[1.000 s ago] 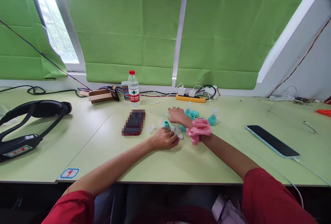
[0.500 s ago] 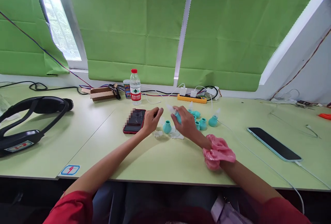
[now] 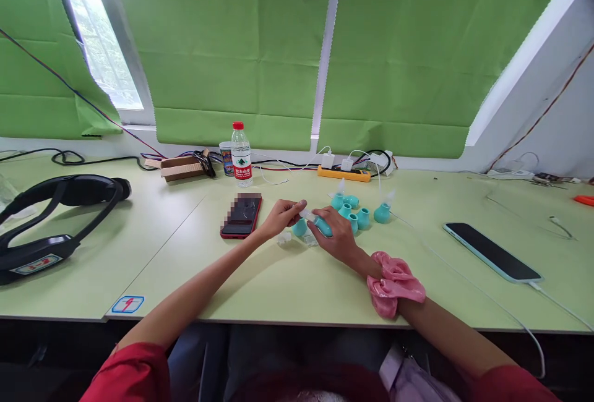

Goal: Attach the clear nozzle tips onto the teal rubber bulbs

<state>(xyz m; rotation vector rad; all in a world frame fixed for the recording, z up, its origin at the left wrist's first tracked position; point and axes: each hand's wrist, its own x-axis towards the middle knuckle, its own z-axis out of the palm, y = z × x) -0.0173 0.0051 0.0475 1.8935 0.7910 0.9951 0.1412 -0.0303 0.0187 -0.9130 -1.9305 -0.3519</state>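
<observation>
Over the desk, my right hand point(image 3: 338, 235) wraps round a teal squeeze bulb point(image 3: 323, 226) that lies tilted, its end pointing left. A clear nozzle point(image 3: 306, 214) sticks out of that end, and my left hand point(image 3: 282, 218) pinches its tip between thumb and fingers. Just behind the hands another teal bulb point(image 3: 299, 227) stands on the desk, partly hidden. Small clear plastic pieces point(image 3: 284, 238) lie in front of it. To the right of my right hand several teal bulbs point(image 3: 363, 219) stand grouped; one bulb point(image 3: 382, 213) at the edge carries a clear nozzle.
A red-cased phone point(image 3: 242, 215) lies left of my hands, a charging phone point(image 3: 492, 252) to the right. At the back stand a water bottle point(image 3: 242, 156), a can point(image 3: 227, 159), a cardboard box point(image 3: 183, 169) and a yellow power strip point(image 3: 343, 173). A black headset point(image 3: 60, 222) sits far left.
My left hand has moved right, from a closed fist apart from the bulb to a pinch on its nozzle. My right hand has lowered slightly, and the bulb tilts further to the left.
</observation>
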